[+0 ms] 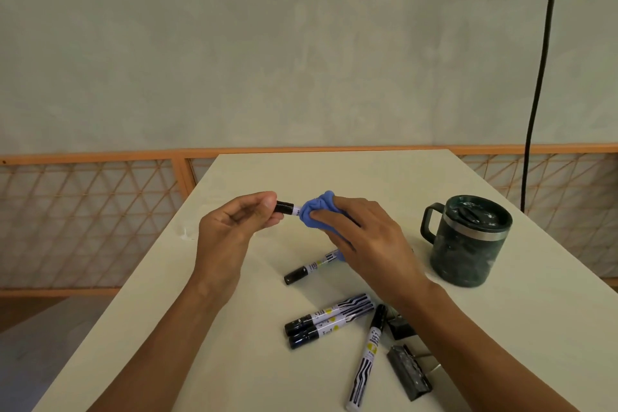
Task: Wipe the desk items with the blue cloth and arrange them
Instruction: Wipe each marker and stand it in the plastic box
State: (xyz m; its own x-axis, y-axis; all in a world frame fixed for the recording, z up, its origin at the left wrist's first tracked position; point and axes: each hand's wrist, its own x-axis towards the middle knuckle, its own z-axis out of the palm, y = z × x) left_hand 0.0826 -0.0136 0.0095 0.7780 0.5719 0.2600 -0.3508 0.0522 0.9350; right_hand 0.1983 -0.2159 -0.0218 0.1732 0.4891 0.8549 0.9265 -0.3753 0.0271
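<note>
The pale desk (234, 361) carries a dark green lidded mug (468, 244) at its right. Above the desk's middle, the right hand (368, 237) curls tight around the bunched blue cloth (317, 211), which wraps the barrel of a marker (286, 208). The left hand (230, 227) pinches the marker's black cap end between thumb and fingertips. Four loose markers (329, 319) lie nearer, beside two black binder clips (409, 373).
</note>
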